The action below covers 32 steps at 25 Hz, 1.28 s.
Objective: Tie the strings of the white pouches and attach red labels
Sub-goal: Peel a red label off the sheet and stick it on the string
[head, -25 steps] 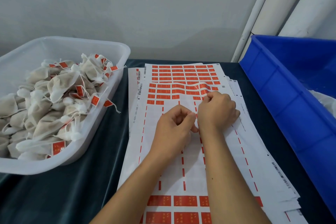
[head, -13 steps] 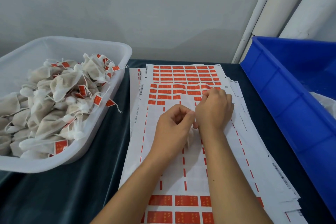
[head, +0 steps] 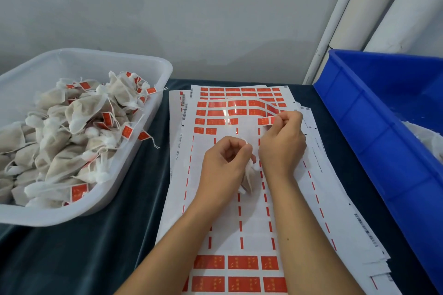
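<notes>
A stack of label sheets lies on the dark table in front of me, with rows of red labels at its far and near ends. My right hand pinches a red label at the sheet's far right, and the sheet's far end is lifted and curled there. My left hand is closed on the string of a small white pouch that hangs between my two wrists, mostly hidden.
A clear plastic tub at the left holds several tied white pouches with red labels. A blue crate stands at the right with something white inside. White pipes run up the wall behind.
My right hand has pulled a red label up from the sheet, so the far end of the sheet now lifts and curls. My left hand has stayed where it was with the pouch.
</notes>
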Available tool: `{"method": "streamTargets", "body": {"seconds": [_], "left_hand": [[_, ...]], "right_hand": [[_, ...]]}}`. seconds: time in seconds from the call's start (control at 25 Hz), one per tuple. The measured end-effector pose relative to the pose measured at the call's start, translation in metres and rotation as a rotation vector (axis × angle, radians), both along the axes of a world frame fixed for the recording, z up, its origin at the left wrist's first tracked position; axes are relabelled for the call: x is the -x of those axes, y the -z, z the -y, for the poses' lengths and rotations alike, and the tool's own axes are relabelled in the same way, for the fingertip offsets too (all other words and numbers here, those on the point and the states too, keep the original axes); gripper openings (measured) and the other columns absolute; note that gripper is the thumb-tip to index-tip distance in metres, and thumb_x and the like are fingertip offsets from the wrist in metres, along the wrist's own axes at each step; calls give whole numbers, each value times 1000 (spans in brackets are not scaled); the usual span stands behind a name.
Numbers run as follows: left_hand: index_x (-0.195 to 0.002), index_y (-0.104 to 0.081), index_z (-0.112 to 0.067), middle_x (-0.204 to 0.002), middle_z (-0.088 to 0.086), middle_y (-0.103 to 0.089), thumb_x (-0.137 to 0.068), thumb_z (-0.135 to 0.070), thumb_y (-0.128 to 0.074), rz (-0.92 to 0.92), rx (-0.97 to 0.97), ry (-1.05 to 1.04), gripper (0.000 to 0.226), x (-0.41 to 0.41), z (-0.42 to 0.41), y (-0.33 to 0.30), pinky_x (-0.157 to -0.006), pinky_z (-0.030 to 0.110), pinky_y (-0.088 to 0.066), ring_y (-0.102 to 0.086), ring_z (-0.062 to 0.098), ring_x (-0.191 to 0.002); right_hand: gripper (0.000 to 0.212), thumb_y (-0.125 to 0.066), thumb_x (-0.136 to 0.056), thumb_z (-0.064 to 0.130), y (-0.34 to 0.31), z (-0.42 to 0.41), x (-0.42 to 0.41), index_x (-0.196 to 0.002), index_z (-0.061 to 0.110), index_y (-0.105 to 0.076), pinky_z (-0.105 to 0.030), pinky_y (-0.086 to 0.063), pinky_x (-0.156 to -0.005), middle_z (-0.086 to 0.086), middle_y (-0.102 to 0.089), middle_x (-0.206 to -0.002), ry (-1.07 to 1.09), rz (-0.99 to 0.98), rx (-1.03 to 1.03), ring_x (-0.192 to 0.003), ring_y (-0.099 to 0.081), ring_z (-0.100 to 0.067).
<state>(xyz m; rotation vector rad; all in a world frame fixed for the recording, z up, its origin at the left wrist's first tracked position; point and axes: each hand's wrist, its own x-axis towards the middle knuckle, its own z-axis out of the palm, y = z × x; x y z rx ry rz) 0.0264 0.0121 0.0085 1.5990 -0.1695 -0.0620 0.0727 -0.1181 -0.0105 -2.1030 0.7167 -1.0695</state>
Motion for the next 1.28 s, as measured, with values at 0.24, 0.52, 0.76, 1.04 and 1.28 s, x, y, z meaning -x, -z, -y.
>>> {"method": "streamTargets", "body": {"seconds": [0.24,0.52,0.76,1.04,1.28], "left_hand": [[-87,-71,-26,-83,-7,-75,-100,-27,-64,-14,38,4,15,1,-2,-1,-66,10,-53,-71,12,-80],[-89,-73,-27,-84,-8,-76,-102,-28,-64,-19,54,10,16,2,-3,-6,-65,13,-55,-72,10,-80],[-92,-73,-25,-83,-8,-76,-102,-29,-64,-51,24,12,15,2,-1,-6,-71,15,-56,-73,11,-82],[-91,-74,-22,-79,-1,-75,-102,-28,-63,-46,57,23,17,3,-2,-8,-67,12,-56,-71,13,-73],[-92,-75,-21,-78,0,-75,-102,-26,-63,-30,93,21,16,3,-3,-13,-75,21,-61,-74,17,-74]], "right_hand": [[3,-49,-107,25,-2,5,3,-106,23,-49,-15,-46,-59,5,-69,-100,-31,94,-215,-77,-67,-7],[5,-57,-103,31,-14,15,21,-100,35,-54,-6,-41,-67,29,-61,-96,-175,68,-373,-95,-56,20],[2,-63,-99,40,-24,26,51,-98,42,-64,-20,-49,-80,41,-63,-106,-349,62,-454,-102,-56,19],[6,-67,-98,25,-24,25,77,-99,30,-68,-12,-54,-61,15,-75,-89,-429,66,-618,-78,-71,-3],[21,-60,-93,38,-33,23,87,-103,30,-76,-30,-51,-75,3,-65,-79,-695,-114,-803,-77,-60,-13]]}}
